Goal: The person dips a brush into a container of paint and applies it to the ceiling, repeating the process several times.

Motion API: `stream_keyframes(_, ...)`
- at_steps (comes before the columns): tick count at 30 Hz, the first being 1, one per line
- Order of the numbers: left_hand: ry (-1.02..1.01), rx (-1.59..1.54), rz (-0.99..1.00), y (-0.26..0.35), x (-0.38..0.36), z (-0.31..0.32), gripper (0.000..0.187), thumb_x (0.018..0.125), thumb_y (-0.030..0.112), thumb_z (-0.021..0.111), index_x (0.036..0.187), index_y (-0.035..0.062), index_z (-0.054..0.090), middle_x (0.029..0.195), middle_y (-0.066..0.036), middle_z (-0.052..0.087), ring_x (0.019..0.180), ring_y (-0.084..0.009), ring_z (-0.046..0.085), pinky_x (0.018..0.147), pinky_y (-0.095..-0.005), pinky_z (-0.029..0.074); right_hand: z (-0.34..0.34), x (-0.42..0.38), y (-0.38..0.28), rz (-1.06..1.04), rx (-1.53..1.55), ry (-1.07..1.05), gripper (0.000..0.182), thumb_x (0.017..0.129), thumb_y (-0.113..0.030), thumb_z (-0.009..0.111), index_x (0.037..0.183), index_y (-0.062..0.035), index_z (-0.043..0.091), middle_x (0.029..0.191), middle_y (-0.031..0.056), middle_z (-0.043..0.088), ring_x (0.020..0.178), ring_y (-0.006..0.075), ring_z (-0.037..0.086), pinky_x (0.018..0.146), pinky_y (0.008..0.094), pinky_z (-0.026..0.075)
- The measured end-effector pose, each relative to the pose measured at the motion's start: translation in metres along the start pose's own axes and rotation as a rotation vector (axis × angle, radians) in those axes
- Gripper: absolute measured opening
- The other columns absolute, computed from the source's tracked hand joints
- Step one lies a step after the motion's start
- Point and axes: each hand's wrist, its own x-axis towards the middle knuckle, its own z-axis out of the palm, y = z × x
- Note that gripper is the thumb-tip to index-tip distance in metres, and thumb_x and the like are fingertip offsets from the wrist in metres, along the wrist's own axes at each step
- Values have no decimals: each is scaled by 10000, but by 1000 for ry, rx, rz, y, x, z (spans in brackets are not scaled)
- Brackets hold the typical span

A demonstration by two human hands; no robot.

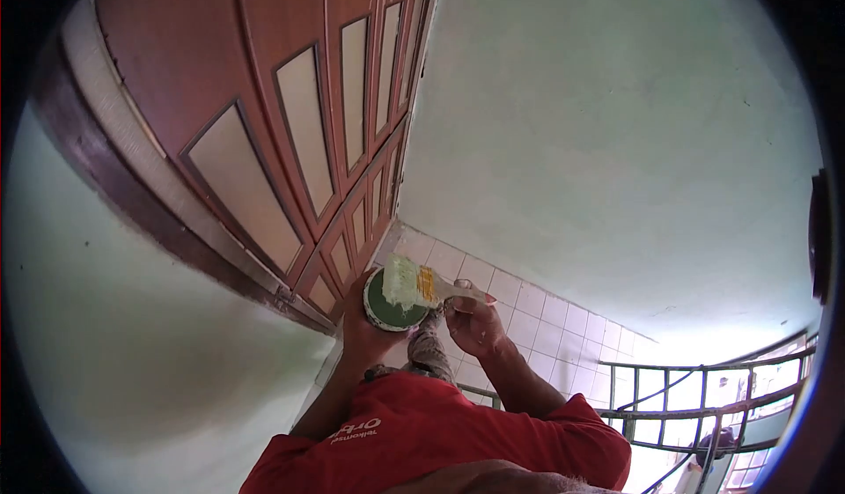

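My left hand [359, 325] is wrapped round the side of a round paint pot [387, 314], whose inside looks green. In my right hand [473, 320], the fingers are closed on the handle of a wide paintbrush [429, 286]. Pale green paint coats the brush's bristles [400, 281], which lie over the pot's opening. Whether they touch the rim cannot be made out.
Brown panelled doors [264, 80] stand on the left, beside a pale green wall [607, 124]. Below are floor tiles [528, 300]. A dark metal railing [687, 415] runs at the lower right, with a dark round object [720, 441] beyond it.
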Motion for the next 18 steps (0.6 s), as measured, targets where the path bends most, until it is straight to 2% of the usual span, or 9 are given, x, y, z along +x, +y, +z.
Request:
stream_keyframes(1, -1, 1, 3, -3, 6, 4, 1091, 572, 71, 971, 1472, 34, 355, 1362, -129, 540, 1239, -254, 578, 1040, -400, 515, 0, 3, -4, 10, 51, 38, 97, 959, -51, 639, 1056, -57, 635, 979, 68, 713, 864, 154, 718, 803, 229, 612)
stream_keyframes(3, 80, -80, -31, -5, 21, 16, 988, 531, 125, 983, 1377, 16, 483, 1271, -161, 593, 1161, -300, 621, 1001, -404, 505, -6, 11, -13, 10, 76, 98, 78, 967, -71, 635, 1045, -66, 641, 963, 71, 716, 848, 151, 718, 774, 221, 611)
stream_keyframes(5, 81, -117, -36, -2, 35, 25, 999, 527, 123, 984, 1381, 17, 477, 1267, -160, 595, 1160, -302, 621, 1002, -406, 504, -13, 17, -23, 11, 102, 159, 63, 975, -91, 631, 1033, -75, 647, 948, 73, 720, 832, 149, 718, 745, 212, 610)
stream_keyframes(8, 55, -111, -23, -9, 60, 36, 1019, 518, 118, 986, 1389, 19, 467, 1264, -158, 599, 1163, -307, 621, 1005, -408, 503, -26, 31, -39, 34, 26, 320, 94, 947, -126, 688, 976, -107, 600, 873, 11, 637, 771, 125, 665, 717, 233, 570)
stream_keyframes(11, 31, -61, 9, -16, 88, 52, 1039, 510, 117, 988, 1397, 20, 457, 1265, -160, 601, 1167, -312, 620, 1007, -412, 503, -36, 50, -49, 21, 52, 432, 120, 983, -209, 664, 1013, -113, 599, 825, 17, 645, 719, 129, 647, 682, 246, 563)
stream_keyframes(13, 27, -49, 7, -23, 104, 65, 1050, 506, 120, 990, 1402, 21, 452, 1265, -163, 601, 1168, -314, 621, 1007, -414, 503, -32, 64, -62, -72, 144, 511, 184, 1018, -312, 617, 1035, -130, 592, 782, 30, 651, 660, 143, 630, 644, 261, 549)
stream_keyframes(15, -76, -72, -37, -34, 122, 77, 1128, 552, 50, 965, 1494, 36, 345, 1393, -122, 522, 1279, -245, 549, 1069, -394, 493, -37, 75, -78, -83, 110, 501, 215, 1028, -351, 594, 1043, -137, 588, 788, 34, 653, 652, 150, 629, 634, 265, 543)
stream_keyframes(16, -86, -58, -59, -39, 133, 83, 1128, 552, 50, 965, 1494, 36, 345, 1393, -122, 522, 1279, -245, 549, 1069, -394, 493, -43, 83, -87, -112, 61, 468, 248, 1038, -391, 571, 1050, -143, 584, 794, 38, 655, 644, 156, 628, 625, 269, 537)
stream_keyframes(18, -75, -53, -37, -47, 156, 97, 1124, 552, 30, 961, 1492, 31, 344, 1396, -121, 523, 1285, -240, 545, 1071, -392, 492, -62, 97, -109, -105, 155, 335, 225, 1055, -345, 561, 1020, -138, 642, 998, 19, 706, 798, 115, 684, 699, 232, 590)
